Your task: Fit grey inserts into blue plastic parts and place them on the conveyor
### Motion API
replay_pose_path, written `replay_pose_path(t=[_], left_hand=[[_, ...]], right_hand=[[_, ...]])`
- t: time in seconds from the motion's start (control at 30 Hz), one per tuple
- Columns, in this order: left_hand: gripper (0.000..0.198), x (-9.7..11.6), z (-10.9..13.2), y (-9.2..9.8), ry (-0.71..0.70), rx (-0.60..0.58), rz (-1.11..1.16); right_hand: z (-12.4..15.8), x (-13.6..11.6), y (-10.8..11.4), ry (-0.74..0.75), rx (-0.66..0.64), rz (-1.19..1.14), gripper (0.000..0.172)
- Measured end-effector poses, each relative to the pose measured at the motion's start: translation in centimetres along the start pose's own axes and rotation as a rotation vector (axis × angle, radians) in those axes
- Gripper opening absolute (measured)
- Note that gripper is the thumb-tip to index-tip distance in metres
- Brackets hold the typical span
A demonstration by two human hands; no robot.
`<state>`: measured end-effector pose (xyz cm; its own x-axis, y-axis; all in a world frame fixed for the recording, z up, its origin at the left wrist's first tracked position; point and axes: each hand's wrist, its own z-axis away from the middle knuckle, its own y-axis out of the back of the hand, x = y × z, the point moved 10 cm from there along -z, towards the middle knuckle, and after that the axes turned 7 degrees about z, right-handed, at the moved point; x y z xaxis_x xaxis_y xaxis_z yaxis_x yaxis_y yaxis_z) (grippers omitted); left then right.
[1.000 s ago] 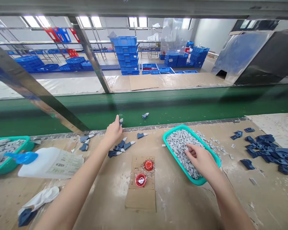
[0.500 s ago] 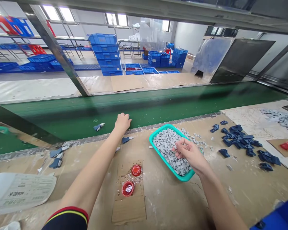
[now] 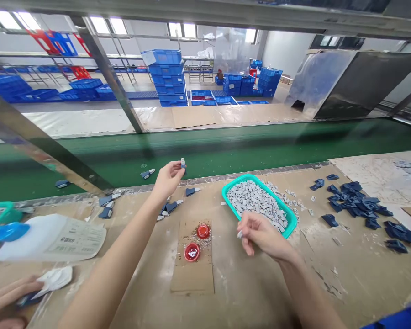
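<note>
My left hand (image 3: 167, 182) is raised over the near edge of the green belt, pinching a small dark blue part with a light grey tip (image 3: 182, 163). My right hand (image 3: 262, 234) is closed at the front of the teal basket (image 3: 292, 225), a small light grey piece (image 3: 240, 234) between its fingertips. Many similar grey pieces (image 3: 255, 198) fill the basket. Left of it, two red dishes (image 3: 203, 231) with glossy contents sit on a cardboard strip (image 3: 192, 281). Several blue parts with grey tips (image 3: 171, 207) lie below my left hand.
Loose dark blue parts (image 3: 354, 201) are heaped at the right. A white bottle (image 3: 55, 237) lies on the left, with another person's hand (image 3: 12, 292) by a white cloth (image 3: 56, 278). A metal post (image 3: 113, 82) rises beyond the green conveyor belt (image 3: 226, 148).
My left hand has turned and now shows the part in its fingers. My right hand has drawn back from the basket's contents with a grey piece. The view has shifted left.
</note>
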<state>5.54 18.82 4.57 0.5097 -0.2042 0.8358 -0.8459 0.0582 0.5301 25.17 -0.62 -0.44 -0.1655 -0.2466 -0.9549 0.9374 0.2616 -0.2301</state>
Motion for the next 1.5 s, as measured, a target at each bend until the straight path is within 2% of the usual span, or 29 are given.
replay_pose_path(t=[0.07, 0.1, 0.13, 0.23, 0.37, 0.53, 0.67, 1.0, 1.2, 1.33, 1.5], left_hand=[[0.037, 1.5, 4.5, 1.1, -0.018, -0.011, 0.152], [0.037, 1.8, 6.8, 1.4, 0.011, -0.031, 0.396], [0.036, 1.7, 9.1, 1.8, 0.064, -0.027, 0.579], [0.032, 0.1, 14.9, 2.8, 0.253, 0.080, 0.874], [0.032, -3.1, 19.9, 3.7, 0.409, 0.278, 0.975], [0.036, -6.3, 23.7, 3.5, 0.539, 0.447, 0.975], [0.035, -7.0, 24.9, 3.0, 0.568, 0.465, 0.979], [0.031, -6.3, 24.4, 1.9, 0.524, 0.388, 0.906], [0.031, -5.3, 23.8, 0.2, 0.492, 0.373, 0.885], [0.030, -4.1, 23.1, -0.5, 0.458, 0.377, 0.864], [0.029, -2.3, 22.4, -0.8, 0.414, 0.370, 0.852]], right_hand=[[-0.1, 0.9, -2.4, -0.048, -0.084, 0.108, 0.023], [-0.3, 1.1, -3.2, -0.053, -0.099, 0.142, 0.023], [-0.4, 1.2, -3.8, -0.048, -0.102, 0.164, 0.023], [-1.2, 1.4, -4.7, -0.027, -0.073, 0.201, 0.025], [-2.3, 2.6, -4.5, -0.089, 0.001, 0.181, 0.030], [-3.2, 3.2, -3.3, -0.089, 0.170, 0.195, 0.032], [-3.5, 3.0, -2.6, -0.050, 0.265, 0.271, 0.029], [-3.8, 4.1, -2.4, -0.091, 0.281, 0.286, 0.032], [-3.2, 3.4, -3.0, -0.126, 0.199, 0.150, 0.031], [-2.3, 2.1, -4.6, -0.124, 0.134, 0.062, 0.026], [-1.4, 1.3, -6.8, -0.103, 0.048, 0.061, 0.025]])
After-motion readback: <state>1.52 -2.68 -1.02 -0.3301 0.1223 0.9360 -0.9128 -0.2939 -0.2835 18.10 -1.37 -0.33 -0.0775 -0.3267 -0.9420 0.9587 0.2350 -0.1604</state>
